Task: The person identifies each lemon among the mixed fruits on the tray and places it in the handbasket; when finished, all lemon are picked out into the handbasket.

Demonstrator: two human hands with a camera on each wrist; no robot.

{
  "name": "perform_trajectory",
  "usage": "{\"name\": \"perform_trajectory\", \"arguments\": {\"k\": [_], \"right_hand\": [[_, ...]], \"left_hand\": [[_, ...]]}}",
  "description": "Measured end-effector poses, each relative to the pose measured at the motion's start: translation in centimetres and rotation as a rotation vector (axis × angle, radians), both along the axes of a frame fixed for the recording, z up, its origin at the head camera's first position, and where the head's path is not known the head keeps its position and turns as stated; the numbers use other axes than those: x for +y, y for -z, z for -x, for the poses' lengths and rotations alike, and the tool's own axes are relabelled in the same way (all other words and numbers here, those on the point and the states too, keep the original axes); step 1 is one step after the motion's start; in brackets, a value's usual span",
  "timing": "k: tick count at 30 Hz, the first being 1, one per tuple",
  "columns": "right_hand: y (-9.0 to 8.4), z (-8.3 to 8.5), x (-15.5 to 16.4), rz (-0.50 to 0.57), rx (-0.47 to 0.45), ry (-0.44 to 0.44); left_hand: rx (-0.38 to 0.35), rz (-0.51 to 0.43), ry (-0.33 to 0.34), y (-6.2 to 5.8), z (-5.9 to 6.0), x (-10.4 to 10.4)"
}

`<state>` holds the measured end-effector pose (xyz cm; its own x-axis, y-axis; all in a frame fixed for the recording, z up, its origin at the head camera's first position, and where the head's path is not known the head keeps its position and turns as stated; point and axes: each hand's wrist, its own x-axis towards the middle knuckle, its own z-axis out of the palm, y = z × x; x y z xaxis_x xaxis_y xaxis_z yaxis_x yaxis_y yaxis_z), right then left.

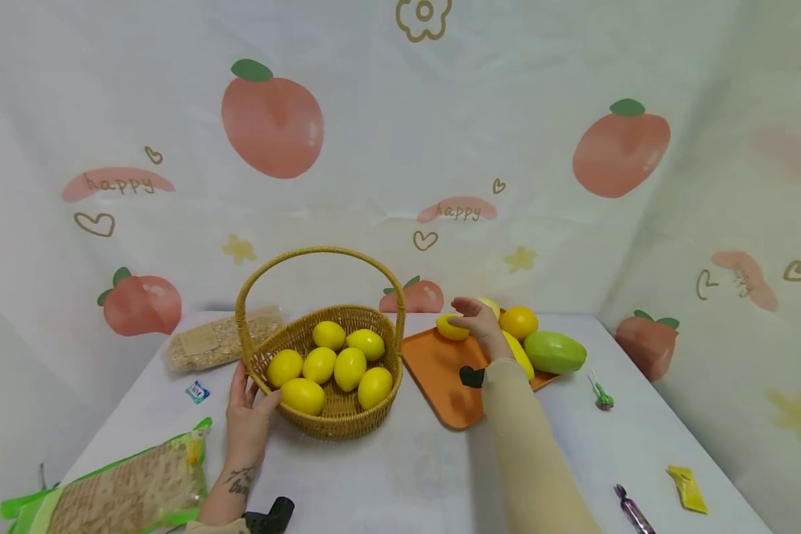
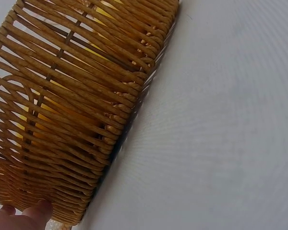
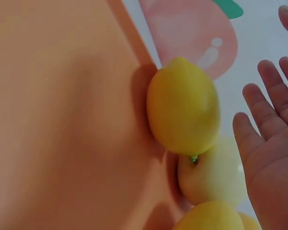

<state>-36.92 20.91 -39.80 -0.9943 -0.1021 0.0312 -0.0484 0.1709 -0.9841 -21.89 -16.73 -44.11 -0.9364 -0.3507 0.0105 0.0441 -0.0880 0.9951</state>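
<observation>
Staged tabletop set, prob. demo/recording booth; peach-print backdrop cloth (image 1: 400,148) wraps white table (image 1: 407,467) w/ props.

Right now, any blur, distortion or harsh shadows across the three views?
Head view: wide-angle bowing at the edges, soft even light, faint shadows under the basket. Left wrist view: weave sharp, table plain and shadowless. Right wrist view: very close, soft focus on the lemon and the right hand; the lemon casts a shadow on the orange tray.
</observation>
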Motion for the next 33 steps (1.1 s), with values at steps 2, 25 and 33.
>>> {"name": "perform_trajectory", "arguments": {"k": [2, 25, 33], "right_hand": [[0.2, 0.1, 0.2, -0.067, -0.003, 0.008], [3.3, 0.1, -1.4, -0.283, -0.084, 0.085], [1.2, 0.2, -1.3, -0.061, -0.061, 0.108]], "left_hand": [[0.001, -0.003, 0.006, 0.1, 0.0, 0.1], [-0.004, 0.001, 0.005, 0.0, -0.1, 0.2], [-0.014, -0.011, -0.004, -0.1, 0.1, 0.1]]}}
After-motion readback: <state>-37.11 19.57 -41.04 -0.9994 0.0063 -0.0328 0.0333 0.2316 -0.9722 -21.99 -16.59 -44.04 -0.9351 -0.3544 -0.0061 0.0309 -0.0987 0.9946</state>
